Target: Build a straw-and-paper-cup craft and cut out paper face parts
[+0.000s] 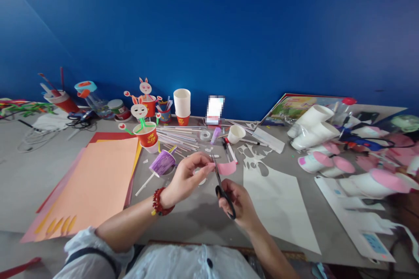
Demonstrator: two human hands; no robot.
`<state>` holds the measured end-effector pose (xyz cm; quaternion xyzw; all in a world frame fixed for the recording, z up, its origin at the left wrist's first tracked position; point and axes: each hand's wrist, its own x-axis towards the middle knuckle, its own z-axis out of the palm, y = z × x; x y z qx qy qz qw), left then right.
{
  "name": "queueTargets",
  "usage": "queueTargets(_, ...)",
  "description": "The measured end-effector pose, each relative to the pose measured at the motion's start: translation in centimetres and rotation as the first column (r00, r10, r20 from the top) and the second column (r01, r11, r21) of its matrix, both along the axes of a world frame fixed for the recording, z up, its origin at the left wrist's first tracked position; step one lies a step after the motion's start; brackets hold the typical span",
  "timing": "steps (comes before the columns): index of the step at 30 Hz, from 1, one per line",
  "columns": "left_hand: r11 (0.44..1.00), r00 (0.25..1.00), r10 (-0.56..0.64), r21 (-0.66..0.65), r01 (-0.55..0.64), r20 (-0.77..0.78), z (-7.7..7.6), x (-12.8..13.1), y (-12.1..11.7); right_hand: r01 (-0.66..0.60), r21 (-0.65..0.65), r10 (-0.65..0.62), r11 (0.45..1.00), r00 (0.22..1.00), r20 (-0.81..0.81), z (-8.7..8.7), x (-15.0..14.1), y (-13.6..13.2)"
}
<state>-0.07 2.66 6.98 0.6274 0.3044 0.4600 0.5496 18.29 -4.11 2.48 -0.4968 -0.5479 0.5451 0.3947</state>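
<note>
Between the fingertips of my left hand (193, 172) is one end of a small pink paper strip (228, 168). My right hand (238, 202) grips the black handles of a pair of scissors (220, 183), whose blades point up and away from me. The blades cross the strip close to my left fingertips, and the rest of the strip curls out to the right. Both hands are raised over the grey table. A purple paper cup (163, 162) lies tilted to the left of my left hand. White paper with cut-out holes (275, 196) lies to the right.
Stacked coloured paper (108, 183) lies on the left. Rabbit-faced cup figures (148, 136) stand behind it. Thin paper sticks (180, 135), a tape roll (205, 134) and a small white cup (236, 133) sit ahead. A power strip (352, 216) and pink-topped cups (316, 161) occupy the right.
</note>
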Motion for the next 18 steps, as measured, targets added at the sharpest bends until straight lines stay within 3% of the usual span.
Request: queueTargets(18, 0.999, 0.998, 0.001, -0.046, 0.002, 0.068, 0.66, -0.03, 0.16, 0.032, 0.014, -0.032, 0.999, 0.999, 0.016, -0.32, -0.09, -0.16)
